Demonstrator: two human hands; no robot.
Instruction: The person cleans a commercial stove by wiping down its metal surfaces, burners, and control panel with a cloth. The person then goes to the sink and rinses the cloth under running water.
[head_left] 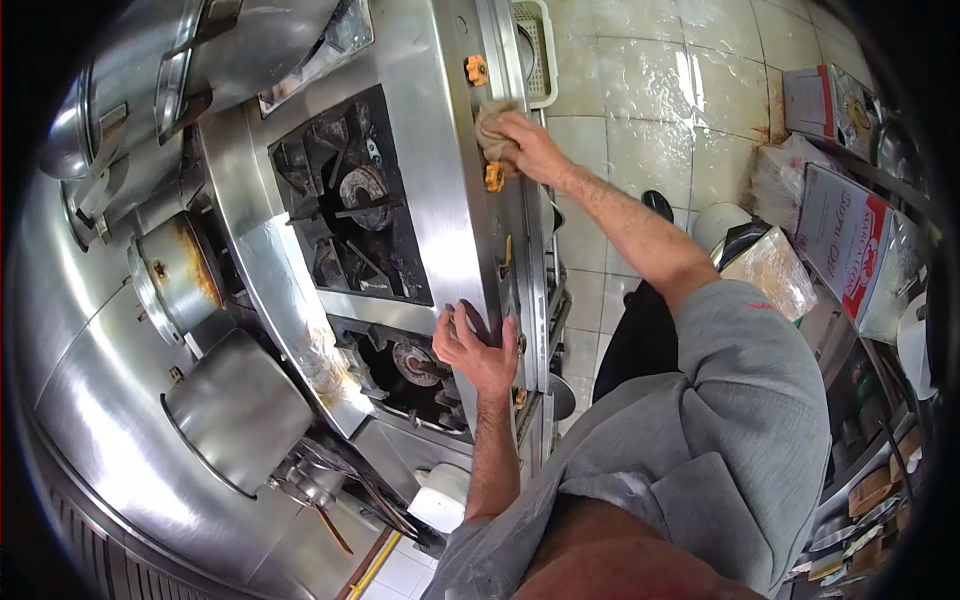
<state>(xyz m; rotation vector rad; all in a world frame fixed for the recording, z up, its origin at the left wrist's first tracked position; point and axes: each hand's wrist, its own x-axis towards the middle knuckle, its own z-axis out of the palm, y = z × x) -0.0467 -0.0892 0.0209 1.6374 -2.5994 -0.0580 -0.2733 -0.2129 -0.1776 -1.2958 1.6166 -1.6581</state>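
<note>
My right hand (535,150) is closed on a bunched brown cloth (494,128). It presses the cloth against the steel front panel of the gas stove (450,200), between two orange control knobs, an upper knob (477,70) and a lower knob (494,177). My left hand (480,358) rests with fingers apart on the stove's front edge, beside a burner (415,365). Another burner (365,197) with a black grate lies in the recess further along the stove top.
Steel pots, including a large pot (240,410) and a stained pot (178,270), stand behind the stove. A plastic basket (538,50) sits by the stove's front. The tiled floor (640,90) looks wet. Cardboard boxes, among them an oil box (840,235), line the right side.
</note>
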